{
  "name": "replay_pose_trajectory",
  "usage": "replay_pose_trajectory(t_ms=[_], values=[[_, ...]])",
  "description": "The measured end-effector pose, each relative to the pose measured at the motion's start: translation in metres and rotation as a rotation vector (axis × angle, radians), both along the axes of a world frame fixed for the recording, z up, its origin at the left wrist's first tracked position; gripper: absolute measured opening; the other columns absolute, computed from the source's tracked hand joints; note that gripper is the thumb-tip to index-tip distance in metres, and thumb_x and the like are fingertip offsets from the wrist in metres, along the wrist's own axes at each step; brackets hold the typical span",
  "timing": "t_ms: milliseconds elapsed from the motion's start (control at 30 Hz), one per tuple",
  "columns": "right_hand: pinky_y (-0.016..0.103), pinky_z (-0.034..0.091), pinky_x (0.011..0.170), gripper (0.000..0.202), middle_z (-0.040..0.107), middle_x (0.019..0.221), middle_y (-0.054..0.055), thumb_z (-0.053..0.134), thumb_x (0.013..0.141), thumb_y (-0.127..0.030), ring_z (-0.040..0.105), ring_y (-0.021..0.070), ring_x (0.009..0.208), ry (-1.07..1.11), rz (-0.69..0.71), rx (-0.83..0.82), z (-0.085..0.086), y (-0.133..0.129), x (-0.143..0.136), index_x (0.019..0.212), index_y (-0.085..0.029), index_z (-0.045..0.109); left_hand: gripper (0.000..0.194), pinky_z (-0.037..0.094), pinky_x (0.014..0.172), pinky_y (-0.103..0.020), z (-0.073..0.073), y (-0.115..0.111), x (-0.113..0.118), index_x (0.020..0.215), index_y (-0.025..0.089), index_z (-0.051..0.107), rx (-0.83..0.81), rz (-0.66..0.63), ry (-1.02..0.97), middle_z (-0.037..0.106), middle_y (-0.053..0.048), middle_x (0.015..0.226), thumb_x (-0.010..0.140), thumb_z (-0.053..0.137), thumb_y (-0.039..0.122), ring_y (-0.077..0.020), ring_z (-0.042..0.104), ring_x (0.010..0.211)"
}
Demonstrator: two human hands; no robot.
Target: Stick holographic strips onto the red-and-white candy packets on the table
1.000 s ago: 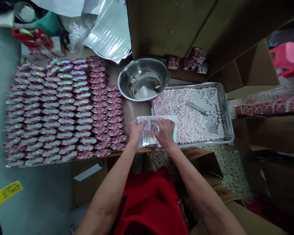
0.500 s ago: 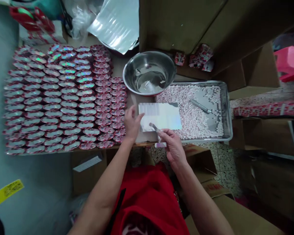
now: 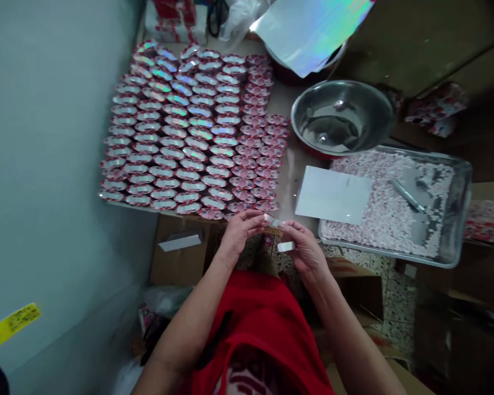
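My left hand (image 3: 242, 235) and my right hand (image 3: 305, 250) meet just in front of the table's near edge. Together they pinch a small shiny sticker strip (image 3: 272, 221) between their fingertips. A second small white piece (image 3: 286, 247) shows under my right fingers. The white sticker sheet (image 3: 333, 194) lies flat beyond my hands, partly on the metal tray (image 3: 456, 241). Several rows of small red-and-silver packets (image 3: 189, 131) cover the table to the left.
The tray holds many small pink-white candies (image 3: 379, 214) and a metal tool (image 3: 405, 195). A steel bowl (image 3: 341, 118) stands behind it, with a holographic sheet (image 3: 308, 27) further back. Cardboard boxes (image 3: 181, 252) sit under the table and at the right.
Both hands came off the sheet and drew back toward me, carrying a strip peeled from it. The sheet now lies alone. The view swung to the left.
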State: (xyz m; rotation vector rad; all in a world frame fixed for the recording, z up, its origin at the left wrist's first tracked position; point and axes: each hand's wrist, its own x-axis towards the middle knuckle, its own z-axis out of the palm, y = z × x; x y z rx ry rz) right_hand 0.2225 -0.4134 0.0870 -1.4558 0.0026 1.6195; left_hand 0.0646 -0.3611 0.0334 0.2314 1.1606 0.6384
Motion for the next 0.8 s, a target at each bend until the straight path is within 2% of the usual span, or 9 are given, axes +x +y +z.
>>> replay_pose_trajectory(t_ms=[67,167,233,367,500,667,800], values=[[0.021,0.023,0.045,0.041,0.043,0.054,-0.009,0.100,0.055,-0.039,0.028,0.0057,0.050,0.000,0.012,-0.004,-0.001,0.000,-0.021,0.072,-0.019,0.069,0.045,0.060,0.067,-0.022,-0.002,-0.003,-0.022,0.091,0.014,0.073,-0.048,0.057,0.014,0.076,-0.004,0.082,0.061,0.099,0.034,-0.0116,0.071,0.070],[0.021,0.027,0.046,0.039,0.044,0.056,-0.009,0.099,0.056,-0.039,0.028,0.0063,0.051,-0.004,0.017,-0.005,0.000,0.002,-0.050,0.073,-0.020,0.069,0.044,0.061,0.063,-0.024,-0.001,-0.005,-0.051,0.093,0.013,0.073,-0.146,0.093,-0.014,0.075,-0.007,0.082,0.078,0.087,0.052,-0.0140,0.072,0.069],[0.021,0.030,0.047,0.039,0.044,0.056,-0.009,0.099,0.056,-0.038,0.029,0.0066,0.051,-0.010,0.021,-0.010,0.000,0.004,-0.066,0.073,-0.020,0.069,0.048,0.062,0.063,-0.025,0.002,-0.005,-0.067,0.093,0.011,0.074,-0.178,0.091,-0.061,0.076,-0.010,0.084,0.084,0.080,0.058,-0.0155,0.073,0.070],[0.022,0.029,0.048,0.039,0.046,0.058,-0.009,0.099,0.056,-0.039,0.030,0.0067,0.052,-0.029,0.053,-0.007,-0.006,0.008,-0.091,0.072,-0.019,0.070,0.037,0.061,0.065,-0.023,0.004,-0.008,-0.092,0.092,0.011,0.074,-0.118,0.098,-0.058,0.078,-0.009,0.087,0.078,0.089,0.042,-0.0142,0.074,0.071],[0.022,0.028,0.049,0.039,0.049,0.059,-0.008,0.099,0.055,-0.038,0.032,0.0069,0.053,-0.037,0.066,-0.031,-0.013,0.008,-0.111,0.072,-0.019,0.070,0.030,0.059,0.062,-0.020,-0.005,-0.008,-0.108,0.091,0.013,0.073,-0.128,0.071,-0.023,0.077,-0.006,0.083,0.073,0.092,0.027,-0.0126,0.073,0.068],[0.022,0.036,0.051,0.038,0.051,0.061,-0.007,0.099,0.056,-0.040,0.033,0.0075,0.054,-0.019,0.058,-0.052,-0.013,0.007,-0.132,0.072,-0.020,0.070,0.026,0.059,0.061,-0.019,-0.018,-0.007,-0.123,0.092,0.013,0.072,-0.182,0.083,-0.090,0.076,-0.005,0.079,0.078,0.089,0.026,-0.0123,0.073,0.068],[0.021,0.036,0.051,0.038,0.056,0.062,-0.006,0.099,0.053,-0.039,0.038,0.0077,0.055,-0.041,0.038,-0.061,-0.015,0.008,-0.144,0.070,-0.020,0.071,0.025,0.058,0.061,-0.019,-0.019,-0.004,-0.136,0.086,0.013,0.071,-0.185,0.083,-0.084,0.075,-0.004,0.079,0.072,0.091,0.021,-0.0120,0.072,0.068]])
